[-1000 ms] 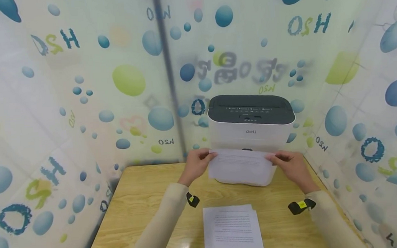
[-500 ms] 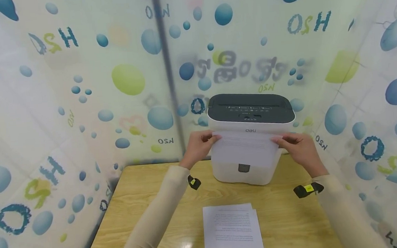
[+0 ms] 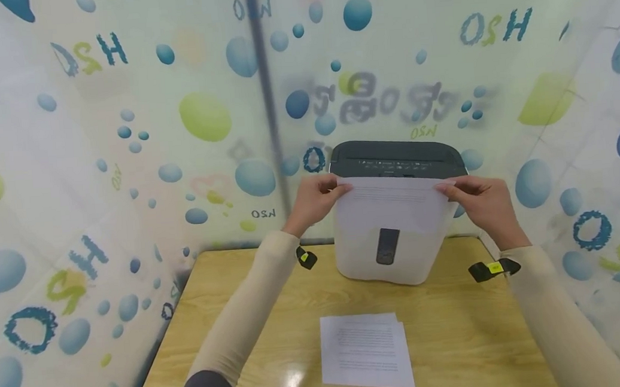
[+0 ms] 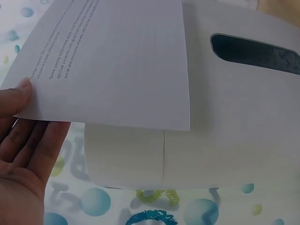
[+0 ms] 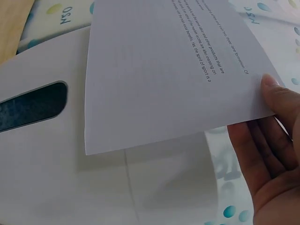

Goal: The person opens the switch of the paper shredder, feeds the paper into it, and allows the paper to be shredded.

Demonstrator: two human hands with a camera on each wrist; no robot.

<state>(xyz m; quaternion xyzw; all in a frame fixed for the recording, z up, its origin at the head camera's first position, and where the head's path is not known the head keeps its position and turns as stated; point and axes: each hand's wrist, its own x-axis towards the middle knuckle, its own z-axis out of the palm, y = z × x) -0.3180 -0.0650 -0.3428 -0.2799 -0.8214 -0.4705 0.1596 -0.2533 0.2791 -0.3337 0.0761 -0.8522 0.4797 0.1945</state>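
Observation:
A printed sheet of paper is stretched between both hands in front of a white paper shredder with a dark grey top. My left hand pinches one upper corner between thumb and fingers; my right hand pinches the opposite corner. The sheet's upper edge is level with the front of the shredder's dark top, hiding the upper front of the body. In the left wrist view the thumb presses on the printed side of the sheet, fingers behind it. The right wrist view shows the same grip on the sheet.
Several printed sheets lie stacked slightly askew on the wooden table, nearer the person. A dark window sits in the shredder's front. Patterned curtains enclose the table at the back and sides.
Both hands have risen together with the sheet, from low in front of the shredder up to its top edge. More of the shredder's lower front and window shows. The stacked sheets stay put.

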